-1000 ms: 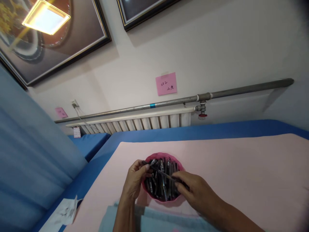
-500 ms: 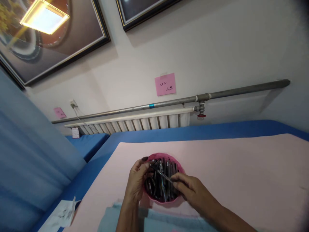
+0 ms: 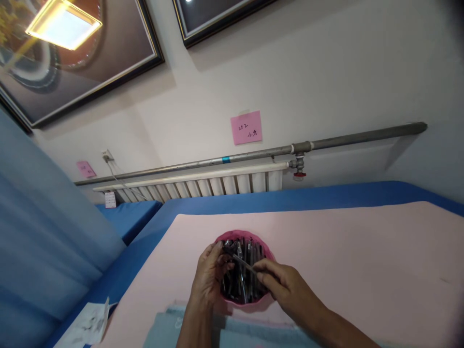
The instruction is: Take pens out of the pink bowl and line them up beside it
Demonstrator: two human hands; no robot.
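The left hand [image 3: 208, 274] and right hand [image 3: 286, 286] pinch one pen [image 3: 244, 262] over one pink basket [image 3: 261, 240]; from where I stand, its crowded pens [image 3: 242, 285] defy counting. Two pink notes [image 3: 246, 128] hang behind.

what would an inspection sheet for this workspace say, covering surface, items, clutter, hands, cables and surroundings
Surface: pink sheet laid over a blue top
Items: pink basket holding many slender, dark, pen-like pieces; one thin pen-like piece held above it
Clutter: light blue cloth at the near edge; white paper at the left
Hands: left hand pinches the held piece near one end, right hand grips it near the other
Cables: white cord runs from a wall socket down over the radiator
Surroundings: metal pipe, pink note on the wall, blue curtain at left
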